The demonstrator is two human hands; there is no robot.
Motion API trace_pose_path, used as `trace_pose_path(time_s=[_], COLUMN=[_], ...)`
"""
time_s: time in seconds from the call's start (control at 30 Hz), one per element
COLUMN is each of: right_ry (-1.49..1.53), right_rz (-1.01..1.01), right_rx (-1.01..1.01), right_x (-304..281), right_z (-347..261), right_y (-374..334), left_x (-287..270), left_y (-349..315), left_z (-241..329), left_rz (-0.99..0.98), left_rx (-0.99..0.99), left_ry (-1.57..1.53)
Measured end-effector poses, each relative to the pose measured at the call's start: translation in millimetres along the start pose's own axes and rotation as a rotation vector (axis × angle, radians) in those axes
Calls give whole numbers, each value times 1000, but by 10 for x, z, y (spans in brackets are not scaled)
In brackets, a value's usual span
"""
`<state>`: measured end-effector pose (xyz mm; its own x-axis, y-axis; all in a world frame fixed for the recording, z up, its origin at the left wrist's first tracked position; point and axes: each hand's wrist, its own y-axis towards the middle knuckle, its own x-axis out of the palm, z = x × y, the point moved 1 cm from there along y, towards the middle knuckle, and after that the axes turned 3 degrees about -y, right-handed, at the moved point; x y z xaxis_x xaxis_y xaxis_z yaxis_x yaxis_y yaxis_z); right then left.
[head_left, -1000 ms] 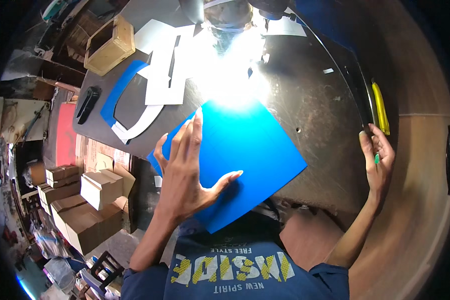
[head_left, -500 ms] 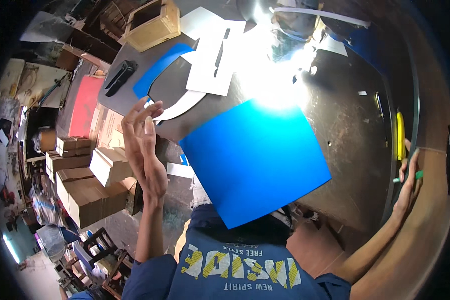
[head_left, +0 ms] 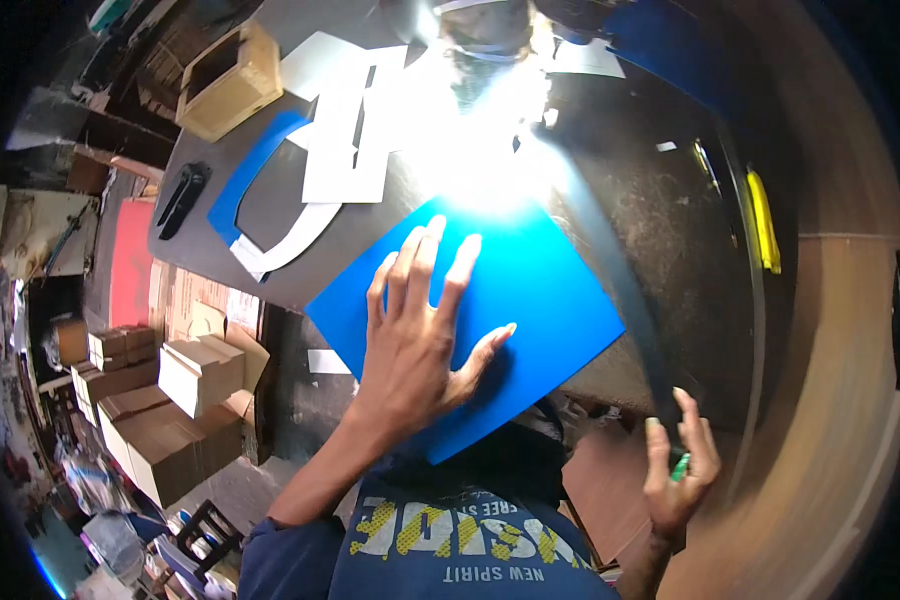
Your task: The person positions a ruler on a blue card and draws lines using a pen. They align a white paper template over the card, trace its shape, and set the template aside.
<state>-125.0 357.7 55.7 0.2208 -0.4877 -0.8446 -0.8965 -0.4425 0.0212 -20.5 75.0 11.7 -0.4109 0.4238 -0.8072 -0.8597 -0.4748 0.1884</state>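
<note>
One left hand (head_left: 408,350) spread wide on a square blue sheet (head_left: 540,290) on the dark tabletop (head_left: 690,270) and, well apart, one right hand (head_left: 682,478), grip too blurry to tell, by the low end of a long grey strip (head_left: 615,260) slanting up-left.

The blue four-sided sheet (head_left: 555,310) at centre looks smooth, with a soft sheen. The dark desk (head_left: 660,225) beyond it looks scuffed and faintly shiny. Upper left, the pale rectangular box (head_left: 248,98) is wood; lower left, the stacked brown boxes (head_left: 185,450) are matt cardboard. The navy T-shirt (head_left: 390,575), bottom, is matt cloth.
</note>
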Motion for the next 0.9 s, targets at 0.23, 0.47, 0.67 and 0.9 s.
trace_pose_path(time_s=[0.23,0.47,0.67,0.9], right_ry=[160,153,120,129], right_rz=[-90,-167,-182,-188], right_rx=[-165,-145,-159,-155], right_x=[265,435,408,425], right_z=[-109,-80,-45,-42], right_y=[-185,-266,-292,-268], left_x=[2,177,185,191], left_y=[-55,62,92,98], left_z=[15,4,24,31], left_rz=[-114,-286,-290,-290], left_rx=[-59,44,34,24], left_ry=[40,297,263,297])
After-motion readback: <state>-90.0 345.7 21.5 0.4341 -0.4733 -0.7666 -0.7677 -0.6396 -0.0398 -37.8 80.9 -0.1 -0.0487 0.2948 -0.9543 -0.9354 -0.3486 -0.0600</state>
